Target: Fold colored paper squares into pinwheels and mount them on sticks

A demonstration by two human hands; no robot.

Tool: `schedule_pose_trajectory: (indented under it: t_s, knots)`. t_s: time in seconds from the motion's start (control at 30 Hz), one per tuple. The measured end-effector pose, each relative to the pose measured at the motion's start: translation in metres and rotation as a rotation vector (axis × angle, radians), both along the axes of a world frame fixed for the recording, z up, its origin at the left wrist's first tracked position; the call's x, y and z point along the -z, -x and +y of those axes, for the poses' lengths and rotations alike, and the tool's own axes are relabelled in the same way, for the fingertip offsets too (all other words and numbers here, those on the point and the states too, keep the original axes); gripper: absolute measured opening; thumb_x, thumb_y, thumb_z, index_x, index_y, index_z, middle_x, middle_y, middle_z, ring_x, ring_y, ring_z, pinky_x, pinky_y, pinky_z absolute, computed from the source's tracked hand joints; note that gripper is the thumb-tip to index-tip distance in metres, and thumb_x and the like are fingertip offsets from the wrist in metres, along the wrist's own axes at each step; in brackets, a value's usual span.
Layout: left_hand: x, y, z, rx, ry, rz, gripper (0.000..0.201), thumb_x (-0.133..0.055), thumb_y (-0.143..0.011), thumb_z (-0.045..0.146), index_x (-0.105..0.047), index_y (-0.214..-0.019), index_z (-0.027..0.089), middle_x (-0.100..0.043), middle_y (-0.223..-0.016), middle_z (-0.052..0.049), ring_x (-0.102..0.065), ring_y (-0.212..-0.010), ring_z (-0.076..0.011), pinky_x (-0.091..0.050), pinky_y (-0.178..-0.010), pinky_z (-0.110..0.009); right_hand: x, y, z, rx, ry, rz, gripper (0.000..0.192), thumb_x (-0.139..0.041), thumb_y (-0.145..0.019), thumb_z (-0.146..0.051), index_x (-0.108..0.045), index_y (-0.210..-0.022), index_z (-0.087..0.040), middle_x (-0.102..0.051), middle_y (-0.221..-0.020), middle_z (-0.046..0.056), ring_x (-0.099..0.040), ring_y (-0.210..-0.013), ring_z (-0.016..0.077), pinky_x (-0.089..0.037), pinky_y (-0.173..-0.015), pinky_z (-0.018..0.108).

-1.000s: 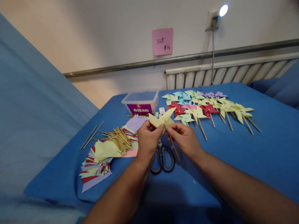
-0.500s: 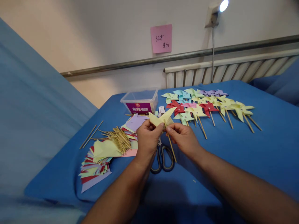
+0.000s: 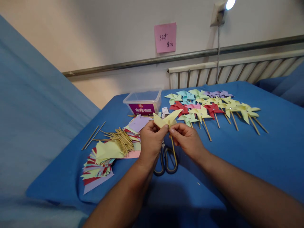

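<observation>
Both hands are raised over the near middle of the blue cloth (image 3: 237, 171), holding one yellow pinwheel (image 3: 159, 120) between them, well short of the far edge. The left hand (image 3: 152, 137) is closed on the paper from the left, its thumb laid toward the centre where paper and stick (image 3: 173, 148) meet. The right hand (image 3: 187, 137) comes in from the right, thumb and forefinger closed at the upper part of the stick; whether they also press a pin there is hidden. What matters most is how the stick lies from that pinch: its long axis runs down and toward the near side, leaning slightly right, with most of its length hanging free below both hands and the blades spreading to the far side. The right hand's fingertips are nearer the stick's bulk than the left palm, while the left thumb tip sits close by its top end. Seen from above, the lower stick crosses the scissors (image 3: 164, 152), which lie on the cloth beneath. To the left are a heap of sticks (image 3: 122, 141) and fanned paper (image 3: 106, 152); at the far middle, a tub (image 3: 142, 109); to the far right, other pinwheels (image 3: 200, 114).
</observation>
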State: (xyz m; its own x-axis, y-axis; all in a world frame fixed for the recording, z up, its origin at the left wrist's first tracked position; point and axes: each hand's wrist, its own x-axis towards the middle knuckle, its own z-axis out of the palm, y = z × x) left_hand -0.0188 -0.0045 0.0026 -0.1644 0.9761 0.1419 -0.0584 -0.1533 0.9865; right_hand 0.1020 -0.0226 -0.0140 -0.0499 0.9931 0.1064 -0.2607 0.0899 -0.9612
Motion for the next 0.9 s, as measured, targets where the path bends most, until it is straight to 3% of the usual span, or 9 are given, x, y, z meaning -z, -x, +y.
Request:
schedule_pose_trajectory:
  t_s: [0.9]
  knots:
    - [-0.0005, 0.0032, -0.0001, -0.012, 0.020, 0.097, 0.025, -0.078, -0.062, 0.029, -0.065, -0.078, 0.015, -0.066, -0.071, 0.000, -0.060, -0.064, -0.0135, -0.045, -0.062, -0.024, -0.0059, 0.0010, -0.0002, 0.098, -0.034, -0.045, 0.027, -0.074, -0.069, -0.041, -0.057, -0.068, -0.020, -0.051, -0.055, -0.006, -0.041, -0.047, 0.0077, -0.033, -0.046, 0.022]
